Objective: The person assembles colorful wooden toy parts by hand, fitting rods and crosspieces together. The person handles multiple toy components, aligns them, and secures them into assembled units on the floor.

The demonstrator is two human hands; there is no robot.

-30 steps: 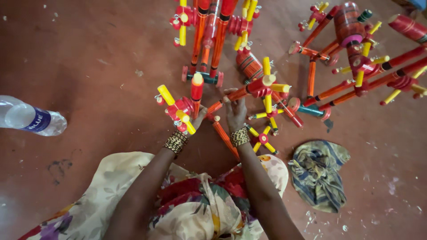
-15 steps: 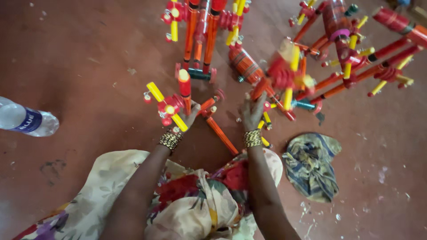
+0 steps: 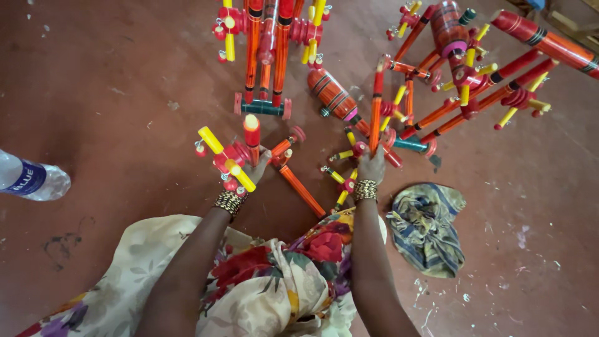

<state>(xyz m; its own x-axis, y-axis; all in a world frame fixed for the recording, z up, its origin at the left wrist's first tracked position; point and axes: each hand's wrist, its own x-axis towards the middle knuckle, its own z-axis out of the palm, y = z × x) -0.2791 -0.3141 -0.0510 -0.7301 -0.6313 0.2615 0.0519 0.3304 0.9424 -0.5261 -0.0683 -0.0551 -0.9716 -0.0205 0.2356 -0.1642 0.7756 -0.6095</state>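
On the red floor [image 3: 112,112], the left hand [image 3: 254,170] grips a red-and-yellow toy piece [image 3: 228,159], steadying it upright; the right hand [image 3: 372,167] clasps an orange rod [image 3: 376,112], keeping it vertical. A cloth [image 3: 427,228] lies just beside.

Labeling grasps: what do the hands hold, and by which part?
Left hand grips the red-and-yellow toy piece near its base; right hand holds the orange rod by its lower end.

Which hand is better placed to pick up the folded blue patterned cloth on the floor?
Probably the right hand: it grips an upright orange wooden rod near the cloth. The left hand holds a red and yellow wooden piece farther away.
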